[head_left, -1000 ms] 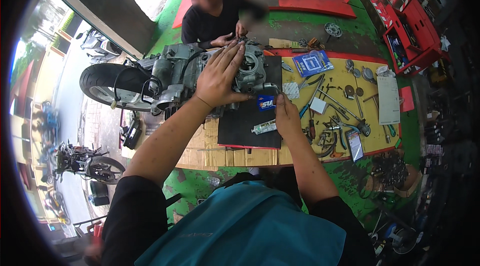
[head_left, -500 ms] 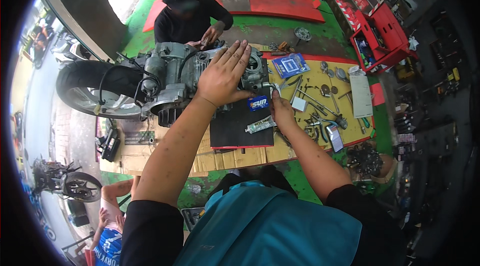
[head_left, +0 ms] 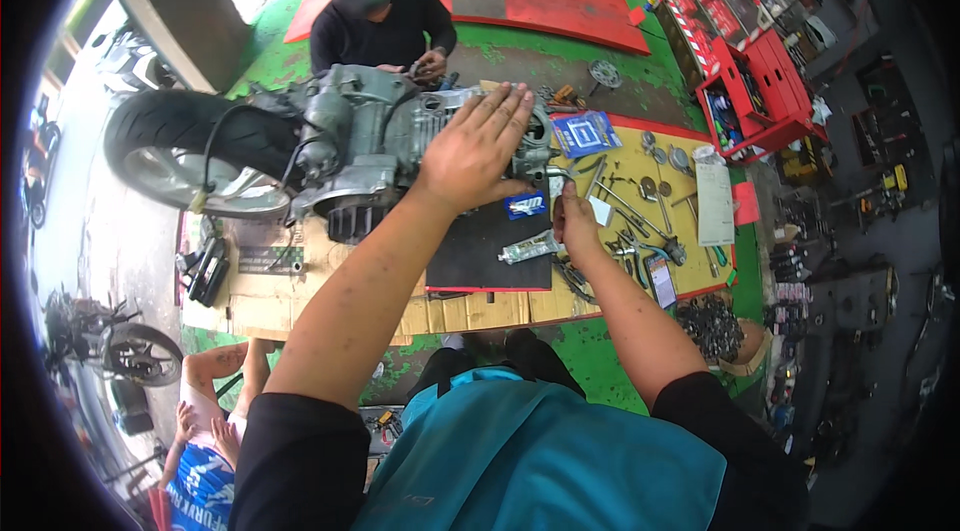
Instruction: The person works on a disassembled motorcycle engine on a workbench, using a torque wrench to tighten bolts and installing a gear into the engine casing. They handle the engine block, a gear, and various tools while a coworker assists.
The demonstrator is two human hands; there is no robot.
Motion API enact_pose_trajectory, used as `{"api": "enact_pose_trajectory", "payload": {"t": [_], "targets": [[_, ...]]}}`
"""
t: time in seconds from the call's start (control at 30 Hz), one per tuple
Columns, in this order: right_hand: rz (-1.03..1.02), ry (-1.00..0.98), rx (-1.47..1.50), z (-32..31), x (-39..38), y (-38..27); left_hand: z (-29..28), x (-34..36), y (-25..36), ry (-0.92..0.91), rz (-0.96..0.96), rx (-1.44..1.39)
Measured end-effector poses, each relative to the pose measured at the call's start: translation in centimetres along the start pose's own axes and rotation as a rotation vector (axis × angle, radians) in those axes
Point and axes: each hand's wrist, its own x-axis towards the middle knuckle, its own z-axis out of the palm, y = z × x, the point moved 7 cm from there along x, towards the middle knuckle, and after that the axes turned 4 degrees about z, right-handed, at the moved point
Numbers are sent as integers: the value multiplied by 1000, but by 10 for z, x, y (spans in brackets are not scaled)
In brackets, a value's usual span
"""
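My left hand (head_left: pixel 476 149) lies flat on the end of a grey motorcycle engine (head_left: pixel 345 136), fingers stretched out and pointing away from me. To its right, my right hand (head_left: pixel 572 221) is closed around a shiny metal tool (head_left: pixel 559 181) that reaches toward the engine's end. Its exact kind is hard to make out, since the fingers cover most of it. Between my hands a small blue packet (head_left: pixel 524 205) rests on a black mat (head_left: pixel 480 256). A silver tube (head_left: pixel 530 247) lies just below the packet.
A tyred wheel (head_left: pixel 190 146) joins the engine's left. Right of my hands, a cardboard-covered table (head_left: pixel 670 131) carries pliers, metal rods, a blue gasket pack (head_left: pixel 586 134) and a paper sheet (head_left: pixel 713 201). Across the engine a person in black (head_left: pixel 380 21) handles a small part. Another person sits lower left.
The view has shifted slightly, so the engine and both hands appear a little differently placed. My left hand stays flat on the engine; my right keeps its grip on the tool.
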Motion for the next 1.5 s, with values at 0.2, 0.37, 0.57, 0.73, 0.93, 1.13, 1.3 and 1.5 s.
{"api": "enact_pose_trajectory", "payload": {"t": [0.2, 0.37, 0.57, 0.73, 0.93, 1.13, 1.3, 1.5], "targets": [[50, -84, 83, 15, -1, -10, -6, -1, -4, -42, 11, 14], [37, -82, 111, 15, -2, -15, -28, -8, -1, -137, 14, -154], [10, -116, 142, 15, 2, -5, -61, -68, 51, -393, 171, -39], [4, -152, 178, 14, 3, -1, -109, -55, 45, -476, 321, 34], [-9, -227, 305, 22, 0, -1, -90, -39, -4, -705, 359, -182], [74, -312, 349, 17, 0, 0, -57, -41, -14, -800, 335, -414], [196, -634, 450, 19, -4, -6, -60, -36, -16, -803, 358, -562], [204, -810, 403, 31, -2, -1, -65, -40, -15, -906, 344, -591]]}}
